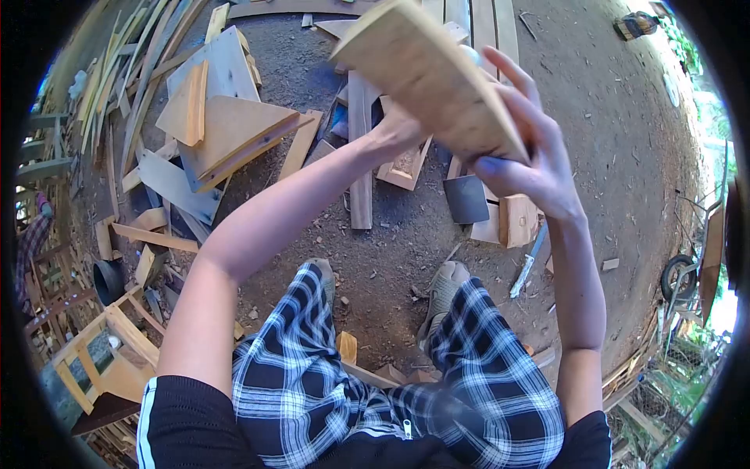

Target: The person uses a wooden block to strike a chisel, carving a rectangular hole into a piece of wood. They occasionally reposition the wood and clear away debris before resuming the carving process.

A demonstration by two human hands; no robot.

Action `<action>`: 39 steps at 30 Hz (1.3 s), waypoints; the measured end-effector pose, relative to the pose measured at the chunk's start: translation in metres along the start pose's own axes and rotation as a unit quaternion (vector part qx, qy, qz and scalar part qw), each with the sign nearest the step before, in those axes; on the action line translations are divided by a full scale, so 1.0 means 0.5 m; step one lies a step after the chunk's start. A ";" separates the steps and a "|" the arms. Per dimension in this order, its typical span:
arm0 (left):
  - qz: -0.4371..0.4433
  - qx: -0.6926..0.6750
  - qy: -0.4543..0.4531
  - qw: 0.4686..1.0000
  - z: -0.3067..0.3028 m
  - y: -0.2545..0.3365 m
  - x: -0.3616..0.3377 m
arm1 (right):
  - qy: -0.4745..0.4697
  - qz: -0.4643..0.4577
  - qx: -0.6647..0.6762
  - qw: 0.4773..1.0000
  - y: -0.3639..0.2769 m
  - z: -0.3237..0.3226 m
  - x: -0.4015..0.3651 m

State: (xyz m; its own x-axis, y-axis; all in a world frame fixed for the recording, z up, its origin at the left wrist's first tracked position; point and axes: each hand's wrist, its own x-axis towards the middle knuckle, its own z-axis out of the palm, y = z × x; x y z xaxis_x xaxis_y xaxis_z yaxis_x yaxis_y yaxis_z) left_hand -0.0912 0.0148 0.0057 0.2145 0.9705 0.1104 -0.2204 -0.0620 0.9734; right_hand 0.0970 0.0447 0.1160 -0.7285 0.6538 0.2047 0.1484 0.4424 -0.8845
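Observation:
A pale wooden board (430,78), slightly curved and blurred at its left end, is held up and tilted at the top middle. My right hand (535,148) grips its lower right edge, with the thumb on the near side and some fingers stretched out behind. My left hand (402,125) is behind the board; its wrist shows but the fingers are hidden by the wood. Below the board, a dark square plate (466,199) lies beside a small wooden block (517,220) on the ground.
Stacked wooden panels (242,129) lie at the left, with long thin strips (148,70) behind. A saw or knife-like tool (528,262) lies right of my feet. A small wooden chair frame (117,352) stands lower left. A wheel (678,277) is far right. Another person (33,234) is at far left.

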 end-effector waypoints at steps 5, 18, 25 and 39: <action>-0.018 -0.028 0.150 0.988 -0.021 0.011 -0.005 | 0.086 0.169 0.158 0.969 -0.041 -0.035 -0.049; -0.045 0.046 0.224 0.972 0.020 0.009 0.016 | 0.092 0.234 0.124 0.960 0.112 0.017 -0.196; 0.006 0.133 0.219 0.967 0.046 -0.013 0.026 | 0.147 0.280 0.116 0.942 0.108 0.003 -0.229; 0.006 0.108 0.225 0.968 0.084 -0.012 0.025 | 0.224 0.160 -0.012 0.961 0.016 -0.029 -0.136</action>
State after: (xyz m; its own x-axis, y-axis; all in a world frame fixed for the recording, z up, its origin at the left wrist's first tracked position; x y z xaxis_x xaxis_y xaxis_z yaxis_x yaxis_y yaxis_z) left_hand -0.0472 0.0173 0.0097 -0.2342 0.9696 0.0711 -0.0060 -0.0746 0.9972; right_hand 0.1577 0.0126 0.1010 -0.2827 0.9552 0.0877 0.3367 0.1844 -0.9234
